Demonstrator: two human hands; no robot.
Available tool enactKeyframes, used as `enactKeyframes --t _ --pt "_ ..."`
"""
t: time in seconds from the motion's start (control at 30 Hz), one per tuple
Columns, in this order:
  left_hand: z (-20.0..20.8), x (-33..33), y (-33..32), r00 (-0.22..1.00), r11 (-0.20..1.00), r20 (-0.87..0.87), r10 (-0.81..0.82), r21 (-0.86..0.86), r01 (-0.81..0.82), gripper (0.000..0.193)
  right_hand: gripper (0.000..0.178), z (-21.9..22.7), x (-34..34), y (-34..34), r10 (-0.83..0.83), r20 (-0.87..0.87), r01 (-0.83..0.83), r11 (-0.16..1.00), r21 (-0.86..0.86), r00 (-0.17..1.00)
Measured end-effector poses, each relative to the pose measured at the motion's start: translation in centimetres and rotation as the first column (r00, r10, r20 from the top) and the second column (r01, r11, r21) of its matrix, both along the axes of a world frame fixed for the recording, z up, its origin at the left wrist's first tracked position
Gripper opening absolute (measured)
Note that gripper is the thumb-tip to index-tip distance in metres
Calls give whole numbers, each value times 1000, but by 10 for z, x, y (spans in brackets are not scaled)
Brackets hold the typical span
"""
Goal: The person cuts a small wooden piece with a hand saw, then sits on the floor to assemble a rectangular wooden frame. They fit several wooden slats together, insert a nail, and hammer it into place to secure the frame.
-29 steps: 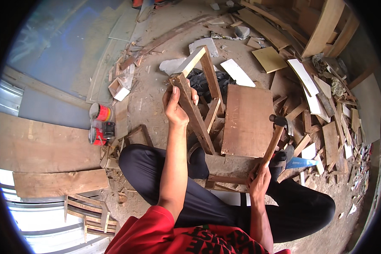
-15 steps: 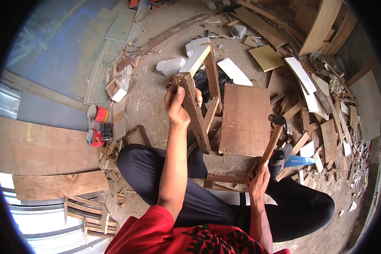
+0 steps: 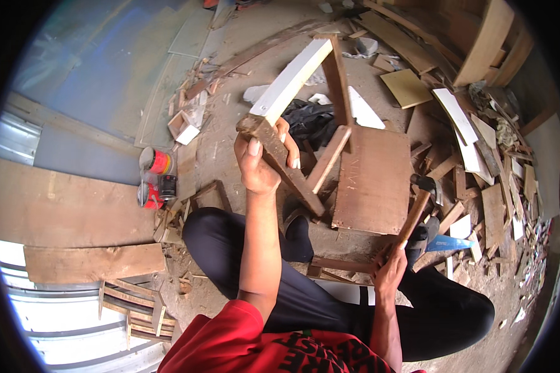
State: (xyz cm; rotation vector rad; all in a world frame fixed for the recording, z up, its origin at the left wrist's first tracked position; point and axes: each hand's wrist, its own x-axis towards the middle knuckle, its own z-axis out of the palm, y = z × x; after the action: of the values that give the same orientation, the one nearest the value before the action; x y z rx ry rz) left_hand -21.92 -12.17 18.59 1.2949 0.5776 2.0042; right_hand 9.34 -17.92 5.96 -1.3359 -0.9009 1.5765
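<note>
My left hand (image 3: 260, 165) grips a wooden frame (image 3: 294, 166) near one corner, its fingers wrapped round a brown bar. A white-topped bar (image 3: 294, 74) runs from that corner to another brown leg (image 3: 338, 84), and a shorter crosspiece (image 3: 330, 158) joins lower down. The frame is held tilted above the floor. My right hand (image 3: 390, 266) is closed round the wooden handle of a hammer (image 3: 413, 219), whose dark head points up and away from me. The hammer head is apart from the frame. Beside the frame lies a brown board (image 3: 373, 180).
Wood offcuts (image 3: 491, 193) are piled on the right, with a blue-bladed tool (image 3: 448, 243) near my right knee. Paint cans (image 3: 155, 163) stand on the left, near a small open box (image 3: 183, 128). Black plastic (image 3: 305, 124) lies behind the frame. Slatted wood pieces (image 3: 134, 304) sit lower left.
My left hand has turned and tilted the frame, so the white bar shows more fully and its far end sits higher in view. The hammer stays in my right hand, nearly unmoved.
</note>
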Motion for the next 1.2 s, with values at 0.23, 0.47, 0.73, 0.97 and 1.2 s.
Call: enactKeyframes --t 0.23,0.47,0.73,0.97,1.2 --pt "19 -1 -9 965 981 188 -181 99 165 50 47 1 3 -2 -1 -52 1 1000 -15 999" --pt "26 4 -13 916 948 262 -303 178 262 51 48 3 3 -1 15 -30 -14 1000 21 999" --pt "28 13 -11 940 971 243 -238 91 222 56 53 13 0 -2 -1 -24 2 1000 23 1000" --pt "32 19 -14 985 996 153 -81 -34 87 38 53 14 0 -2 15 -15 -15 999 33 1000" --pt "33 23 -11 958 989 249 -145 -3 150 36 53 14 0 -1 -1 -10 1 999 33 1000"
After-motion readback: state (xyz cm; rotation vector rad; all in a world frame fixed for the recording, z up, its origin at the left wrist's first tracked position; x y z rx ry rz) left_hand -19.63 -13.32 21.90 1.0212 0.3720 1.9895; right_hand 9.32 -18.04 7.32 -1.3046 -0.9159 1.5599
